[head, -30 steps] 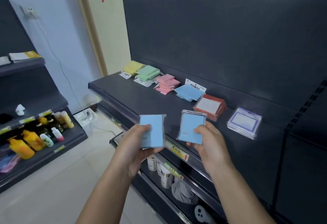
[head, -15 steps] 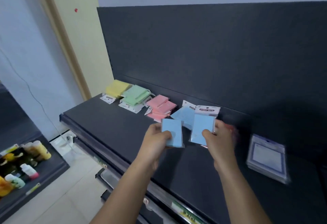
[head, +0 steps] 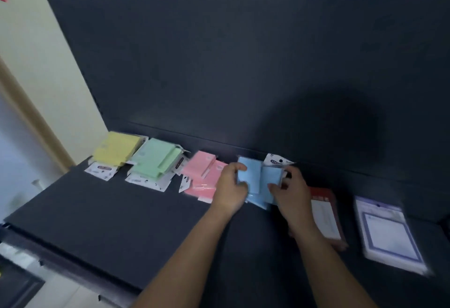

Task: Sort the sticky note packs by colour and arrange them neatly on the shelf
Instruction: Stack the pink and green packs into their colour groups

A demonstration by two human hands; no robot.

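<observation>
At the far left of the dark shelf [head: 109, 222], close to its back panel [head: 243, 64], lies the yellow pile [head: 117, 149]. The green pile [head: 153, 159] is just beside it and the pink pile [head: 202, 173] comes next. Each is a loose, overlapping heap with white header cards poking out, so the colours are grouped but not yet squared up. Next comes the left hand [head: 230, 191], its fingers curled round the left edge of a blue pack [head: 249, 176]. Beside it the right hand [head: 292, 191] pinches a second blue pack [head: 271, 173], whose white header card points toward the back panel. Both packs are held low over the blue pile [head: 258, 201], which lies on the shelf right of the pink pile. That is the natural slot for them, since the row runs one colour per place. The two held packs seem to overlap at their inner edges, though blur makes it hard to say whether they touch. Setting them down aligned looks like the step in hand. Further right lie the red-bordered packs [head: 325, 212], partly behind the right wrist, then the purple-bordered packs [head: 387, 229], both smeared by motion.
</observation>
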